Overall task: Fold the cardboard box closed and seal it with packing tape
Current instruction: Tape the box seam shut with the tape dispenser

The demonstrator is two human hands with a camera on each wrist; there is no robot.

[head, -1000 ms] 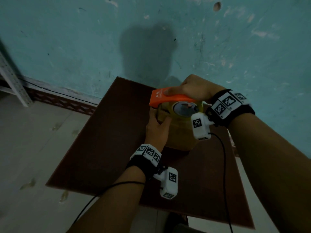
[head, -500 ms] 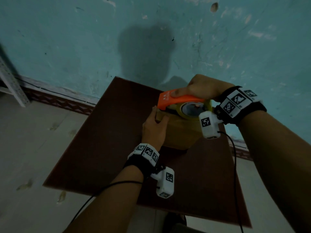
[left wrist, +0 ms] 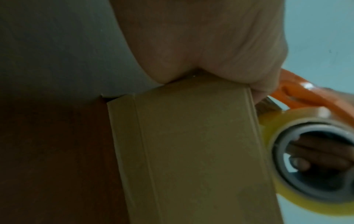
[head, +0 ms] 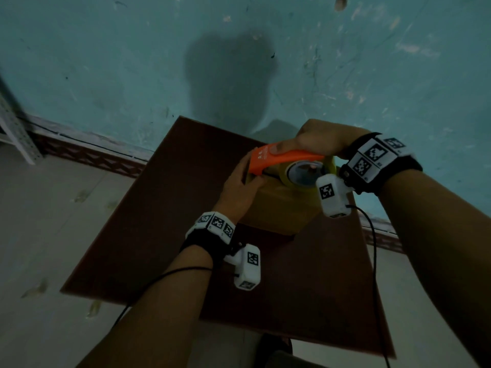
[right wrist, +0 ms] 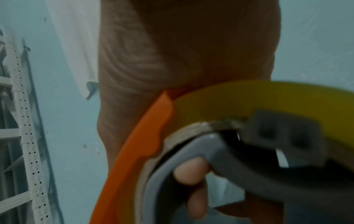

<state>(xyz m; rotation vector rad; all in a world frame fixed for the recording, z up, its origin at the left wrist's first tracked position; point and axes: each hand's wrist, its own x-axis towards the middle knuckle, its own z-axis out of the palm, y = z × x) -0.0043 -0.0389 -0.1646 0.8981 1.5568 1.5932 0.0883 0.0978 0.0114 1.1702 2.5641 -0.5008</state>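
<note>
A brown cardboard box point(head: 279, 208) stands on a dark brown table point(head: 159, 221). My left hand point(head: 239, 187) grips the box's upper left edge, the palm point(left wrist: 201, 45) pressed on its top corner above the box side point(left wrist: 191, 151). My right hand point(head: 318, 139) holds an orange tape dispenser point(head: 276, 159) with a yellowish tape roll point(head: 305, 173) on the box top. The right hand's fingers point(right wrist: 191, 171) curl through the grey handle, beside the orange dispenser body point(right wrist: 134, 144) and the tape roll point(right wrist: 249, 100). The dispenser hides the box's top seam.
The table stands against a teal wall point(head: 239, 62). A white perforated metal rack point(head: 13, 134) stands at the far left, on a pale tiled floor point(head: 53, 208). Cables run from both wrist cameras along my forearms.
My right hand has carried the dispenser a little to the right across the box top. My left hand has kept its hold on the box's left edge.
</note>
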